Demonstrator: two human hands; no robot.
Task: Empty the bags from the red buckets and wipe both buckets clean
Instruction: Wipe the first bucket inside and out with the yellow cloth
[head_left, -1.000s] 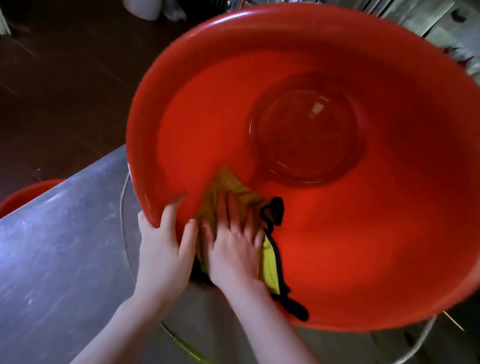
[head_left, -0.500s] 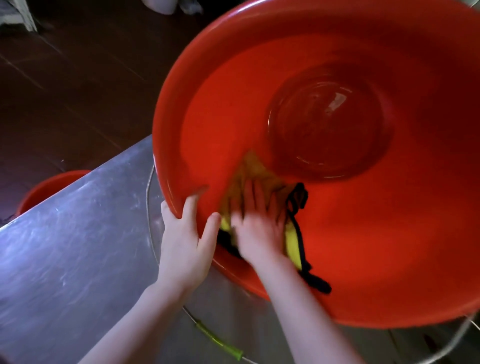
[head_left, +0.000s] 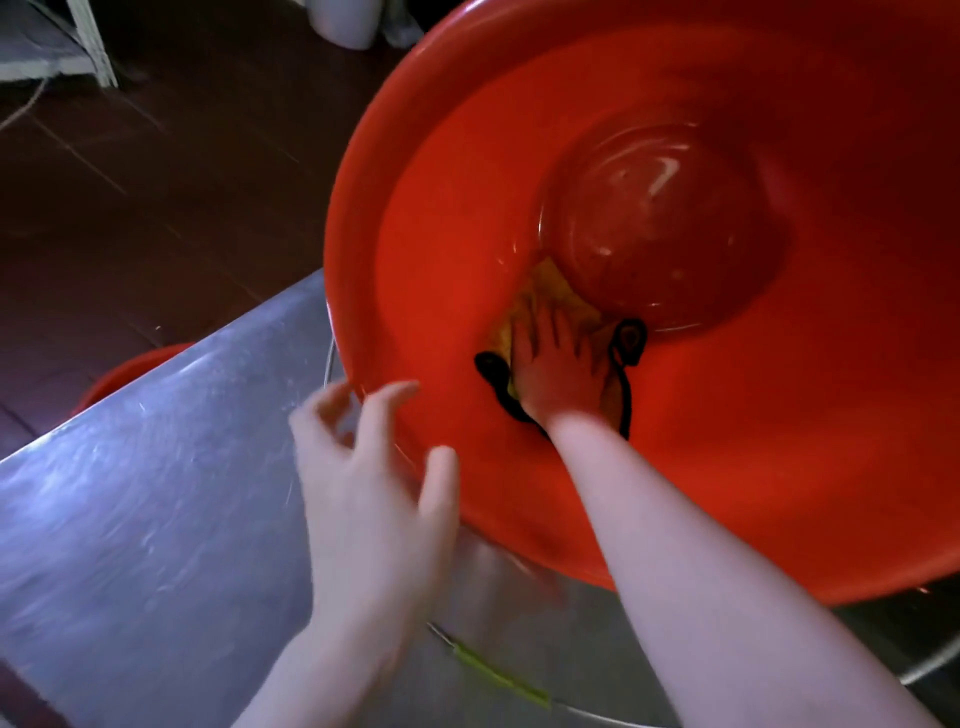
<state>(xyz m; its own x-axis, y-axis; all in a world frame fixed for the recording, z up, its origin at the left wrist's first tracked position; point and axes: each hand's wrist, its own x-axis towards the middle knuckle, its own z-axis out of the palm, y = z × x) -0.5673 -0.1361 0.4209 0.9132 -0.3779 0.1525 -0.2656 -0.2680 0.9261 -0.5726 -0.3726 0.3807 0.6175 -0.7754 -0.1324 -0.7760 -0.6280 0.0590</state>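
Note:
A big red bucket (head_left: 779, 467) lies tipped on a steel table (head_left: 130, 519), its mouth toward me. My right hand (head_left: 558, 371) reaches deep inside and presses a yellow cloth with black trim (head_left: 545, 288) flat against the inner wall near the bottom. My left hand (head_left: 369, 488) hovers at the bucket's near rim, blurred, fingers loosely curled and holding nothing. A second red bucket (head_left: 124, 371) peeks out on the floor beyond the table's far edge.
The bucket's wire handle with a green grip (head_left: 498, 675) lies on the table under my arms. Dark tiled floor (head_left: 156, 208) spreads past the table edge. A white object (head_left: 343, 23) stands on the floor at the top.
My left hand has let go of the bucket's rim and pulled back a little. My right hand has slid the cloth deeper into the bucket, toward its bottom.

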